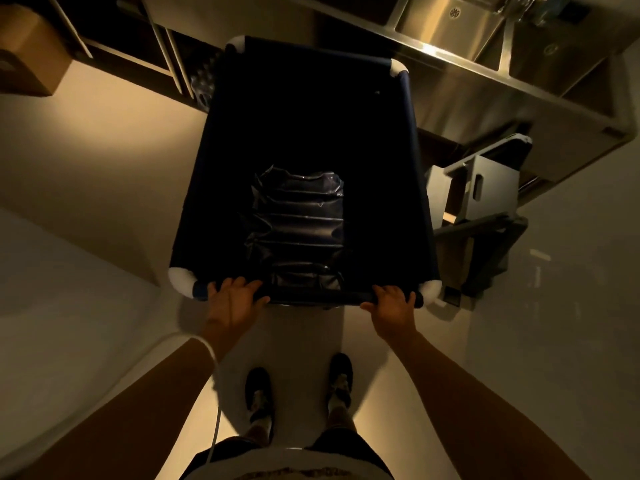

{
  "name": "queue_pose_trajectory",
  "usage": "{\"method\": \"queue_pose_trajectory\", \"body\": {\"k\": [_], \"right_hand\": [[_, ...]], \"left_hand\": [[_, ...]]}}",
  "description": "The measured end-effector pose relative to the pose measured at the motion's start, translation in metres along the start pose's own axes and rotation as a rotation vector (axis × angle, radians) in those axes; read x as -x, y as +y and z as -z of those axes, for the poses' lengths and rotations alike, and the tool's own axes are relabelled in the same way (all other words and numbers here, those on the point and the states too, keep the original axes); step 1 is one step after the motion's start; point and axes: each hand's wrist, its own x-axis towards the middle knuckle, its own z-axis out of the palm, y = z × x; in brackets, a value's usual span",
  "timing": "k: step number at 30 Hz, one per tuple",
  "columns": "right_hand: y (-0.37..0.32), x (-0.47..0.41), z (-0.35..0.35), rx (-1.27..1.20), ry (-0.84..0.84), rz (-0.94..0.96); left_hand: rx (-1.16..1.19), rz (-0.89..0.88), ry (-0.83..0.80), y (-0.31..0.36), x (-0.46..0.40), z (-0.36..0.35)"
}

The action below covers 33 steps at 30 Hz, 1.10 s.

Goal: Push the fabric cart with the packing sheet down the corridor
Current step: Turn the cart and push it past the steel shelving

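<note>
Dim, warm light is falling across a pale floor (pixel 104 161) in a narrow passage, with a steel sink unit (pixel 485 39) running along the right and open shelving (pixel 138 46) along the left. Between them a dark fabric cart (pixel 214 188) is standing, and the packing sheet (pixel 298 223), a crinkled inflated film, is lying on the cart's bottom toward its near edge.

The left hand (pixel 232 293) is curling over the near rail close to the near-left corner, fingers wrapping the bar. The right hand (pixel 393 299) is gripping the same rail near the near-right corner, fingers closing over it too.

Trouble is most likely waiting on the right. A grey step stool (pixel 485 188) and a dark low frame (pixel 485 251) are sitting just beside the cart's right edge, so a push veering that way is probably going to catch the near-right corner. The far-right corner is lying close to the sink unit, and the far-left corner is close to the shelving. A cardboard box (pixel 27 50) is resting well apart at far left. A thin white cable (pixel 216 393) is hanging beside the left forearm and could snag the rail.
</note>
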Motion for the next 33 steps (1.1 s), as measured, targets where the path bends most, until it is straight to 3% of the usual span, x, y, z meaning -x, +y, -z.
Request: {"method": "queue_pose_trajectory", "body": {"k": [18,33], "right_hand": [[0.036,-0.089,0.046,0.102,-0.004,0.264],[0.031,-0.154,0.093,0.16,-0.046,0.403]], "left_hand": [[0.109,0.232,0.143,0.07,0.004,-0.013],[0.207,0.407,0.089,0.113,-0.021,-0.017]]}}
